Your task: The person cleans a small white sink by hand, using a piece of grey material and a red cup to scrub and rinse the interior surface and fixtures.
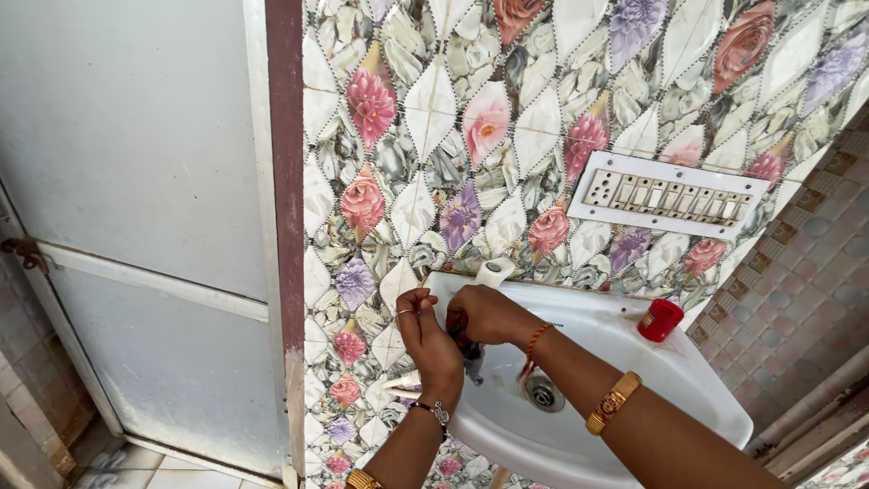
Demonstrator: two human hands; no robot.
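A grey metal door is standing at the far left, beside a wall of floral tiles. The left hand is curling over the near rim of the white wash basin, its fingers pinching a thin stick. Just beside it, the right hand is closing around a small dark object I cannot tell apart, above the basin's drain. A red cap is sitting on the basin's far rim, below a white switchboard.
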